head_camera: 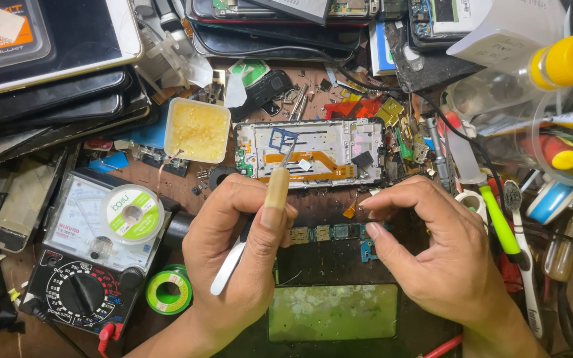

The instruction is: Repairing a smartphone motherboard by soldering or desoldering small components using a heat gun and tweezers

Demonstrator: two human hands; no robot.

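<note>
The left hand (pixel 237 248) was gripping tweezers (pixel 229 265) plus a wooden-handled tool (pixel 277 187), whose tip touched the opened phone frame (pixel 310 154). Just below that frame, the right hand (pixel 432 248) pinched a circuit board (pixel 329 233). An analog multimeter (pixel 91 265) sat left of the frame.

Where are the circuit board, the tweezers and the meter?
circuit board (pixel 329 233), head view, on the middle of its chips.
tweezers (pixel 225 270), head view, on the white end below the left hand.
meter (pixel 82 292), head view, on its dial knob.
</note>
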